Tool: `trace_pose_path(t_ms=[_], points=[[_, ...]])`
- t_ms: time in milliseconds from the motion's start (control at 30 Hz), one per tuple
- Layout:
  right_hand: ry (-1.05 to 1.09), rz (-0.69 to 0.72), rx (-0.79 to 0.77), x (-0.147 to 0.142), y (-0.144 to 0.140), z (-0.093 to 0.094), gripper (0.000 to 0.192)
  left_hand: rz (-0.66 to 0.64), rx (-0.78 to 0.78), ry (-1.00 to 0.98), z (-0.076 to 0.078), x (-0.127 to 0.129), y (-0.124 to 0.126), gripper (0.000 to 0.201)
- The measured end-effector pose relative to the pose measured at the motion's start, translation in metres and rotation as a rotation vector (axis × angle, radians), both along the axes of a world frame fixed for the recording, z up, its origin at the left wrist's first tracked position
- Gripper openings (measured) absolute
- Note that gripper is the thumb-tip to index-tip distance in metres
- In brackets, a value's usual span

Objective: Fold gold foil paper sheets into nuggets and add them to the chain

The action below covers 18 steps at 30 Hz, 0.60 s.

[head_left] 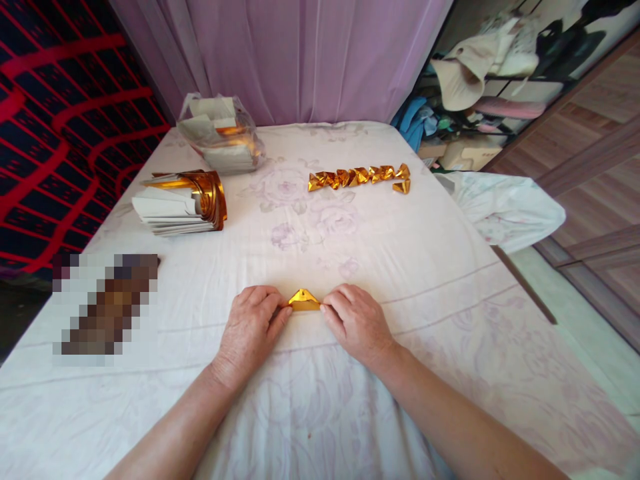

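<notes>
Gold foil shows at three places on the pale flowered sheet (400,267) that covers the flat surface. Far to the left, near the red-and-black patterned cloth (60,133), lies a stack of papers (175,203), white on the flat side with gold edges curling at its right end. Just behind it sits a clear plastic bag (220,133), open at the top, holding more of the same sheets, white with a glint of gold among them; how many cannot be told. A blurred patch lies on the sheet nearer the front left.

At the front centre, the left hand (253,327) rests on the sheet with its fingers curled, thumb and fingertips pinching the left corner of a small folded gold piece (303,301). That piece is shaped like a low triangle and lies on the sheet between both hands. The right hand (357,320) pinches its right corner in the same way, knuckles up.

Farther back and to the right, well apart from the hands, a row of folded gold pieces (360,177) lies in a line, with one more just below its right end. Beyond hangs a lilac curtain (300,53).
</notes>
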State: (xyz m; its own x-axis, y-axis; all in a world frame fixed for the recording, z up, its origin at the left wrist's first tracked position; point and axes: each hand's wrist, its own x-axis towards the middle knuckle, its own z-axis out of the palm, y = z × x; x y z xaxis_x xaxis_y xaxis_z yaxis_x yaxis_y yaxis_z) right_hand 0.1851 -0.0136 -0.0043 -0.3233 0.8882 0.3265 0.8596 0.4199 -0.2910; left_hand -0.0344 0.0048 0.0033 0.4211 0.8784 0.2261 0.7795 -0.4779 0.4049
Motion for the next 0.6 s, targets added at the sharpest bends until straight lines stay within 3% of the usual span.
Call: trace_pose_path(t_ms=[600], points=[[-0.049,-0.09,-0.035,-0.0095,0.0076,0.0047,0.01,0.071,0.052,-0.038,-0.0045,0.0052,0.0003,0.011]])
